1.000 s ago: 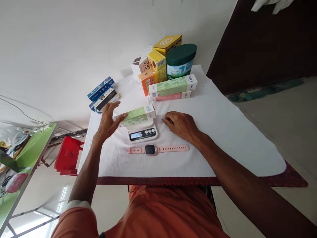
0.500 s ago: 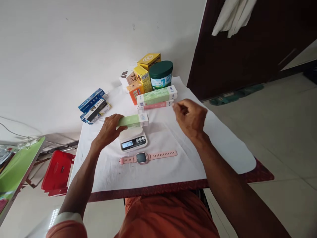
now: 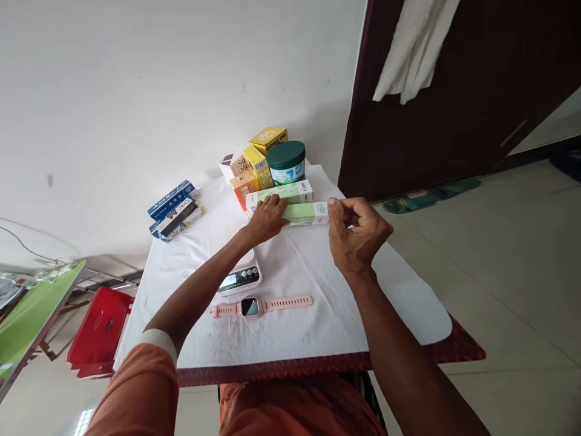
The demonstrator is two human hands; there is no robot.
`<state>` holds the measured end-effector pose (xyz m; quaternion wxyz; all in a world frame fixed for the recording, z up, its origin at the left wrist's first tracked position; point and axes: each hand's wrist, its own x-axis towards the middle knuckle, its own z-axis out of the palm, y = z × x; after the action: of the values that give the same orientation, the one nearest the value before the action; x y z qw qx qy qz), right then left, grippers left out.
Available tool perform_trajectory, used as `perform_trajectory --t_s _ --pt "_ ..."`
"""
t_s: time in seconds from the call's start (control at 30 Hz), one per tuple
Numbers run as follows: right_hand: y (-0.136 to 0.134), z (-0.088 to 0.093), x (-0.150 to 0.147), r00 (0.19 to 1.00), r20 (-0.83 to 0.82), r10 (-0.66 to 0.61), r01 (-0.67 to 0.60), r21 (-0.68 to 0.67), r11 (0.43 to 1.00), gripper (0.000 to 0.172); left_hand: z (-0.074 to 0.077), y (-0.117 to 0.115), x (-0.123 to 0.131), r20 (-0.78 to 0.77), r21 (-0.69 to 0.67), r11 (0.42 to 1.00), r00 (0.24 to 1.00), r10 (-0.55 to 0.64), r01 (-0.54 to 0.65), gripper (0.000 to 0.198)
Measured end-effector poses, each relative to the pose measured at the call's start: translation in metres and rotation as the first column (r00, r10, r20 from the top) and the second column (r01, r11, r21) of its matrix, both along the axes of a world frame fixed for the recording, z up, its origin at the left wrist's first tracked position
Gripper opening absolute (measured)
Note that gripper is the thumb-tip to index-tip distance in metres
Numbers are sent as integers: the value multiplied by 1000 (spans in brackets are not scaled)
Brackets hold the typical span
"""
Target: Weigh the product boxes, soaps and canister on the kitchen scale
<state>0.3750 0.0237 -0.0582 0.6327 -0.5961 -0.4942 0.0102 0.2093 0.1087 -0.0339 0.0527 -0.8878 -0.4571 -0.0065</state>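
My left hand [image 3: 269, 218] is closed around a long, slim green-and-white box [image 3: 305, 213], held level above the table. Close against the box's right end is my right hand [image 3: 358, 233], its fingers curled and thumb tip at the box's corner. What those fingers pinch, if anything, is hidden. Just behind lies a similar green-and-white box [image 3: 297, 191], partly covered by my left hand. Below my left forearm stands a white digital scale [image 3: 247, 275], its pan partly hidden and its display too small to read. A pink-strapped smartwatch [image 3: 249, 307] lies flat in front of the scale.
Behind the boxes stand a green-lidded tub [image 3: 286, 158], an orange box [image 3: 242, 188] and yellow boxes [image 3: 259, 166]. Blue boxes [image 3: 170, 200] and a black-and-white one [image 3: 181, 217] lie at left. A red plastic stool [image 3: 100, 327] stands beside the table.
My left hand has carried the green-and-white box from over the scale to the right, up to my right hand. My right hand stays closed, now against the box's end.
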Motion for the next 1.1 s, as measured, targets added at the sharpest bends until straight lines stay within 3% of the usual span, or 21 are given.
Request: perform_trajectory --t_s 0.1,0.2,0.3,0.37,0.43,0.53,0.6,0.67,0.77,0.9,0.97,1.1 --pt "-2 2 -3 998 11 54 -54 -20 998 37 -3 -6 -7 -22 182 983 999 33 -29 36" --pt "-6 1 -9 993 37 112 -111 -39 993 37 0 -12 -28 3 242 970 1000 23 -23 50" --pt "-9 -1 -17 975 100 199 -195 -54 979 37 7 -5 -71 83 208 972 992 95 -110 53" --pt "-10 -3 -22 954 146 260 -253 -64 965 36 11 4 -115 159 190 944 957 241 -269 51" --pt "-10 -5 -28 938 181 297 -289 -69 955 35 13 12 -164 214 163 867 875 435 -471 53" --pt "-8 -9 -34 925 217 313 -306 -67 950 36 10 18 -234 209 101 674 678 705 -732 59" --pt "-7 -13 -37 920 230 319 -307 -85 948 36 4 18 -269 183 52 580 579 795 -813 60" --pt "-6 -16 -39 915 240 325 -307 -113 945 37 0 17 -292 185 14 541 534 825 -841 55" --pt "-6 -19 -40 907 264 329 -308 -118 944 35 -4 16 -307 227 -12 546 529 818 -838 42" --pt "-3 -24 -39 901 293 320 -304 -99 947 33 0 9 -305 280 -26 574 545 790 -818 35" --pt "-1 -27 -38 896 310 318 -311 -73 948 33 4 -2 -298 340 -24 637 593 730 -771 33" --pt "2 -31 -37 890 328 317 -324 -33 945 31 13 -39 -272 430 -17 846 760 487 -533 35"
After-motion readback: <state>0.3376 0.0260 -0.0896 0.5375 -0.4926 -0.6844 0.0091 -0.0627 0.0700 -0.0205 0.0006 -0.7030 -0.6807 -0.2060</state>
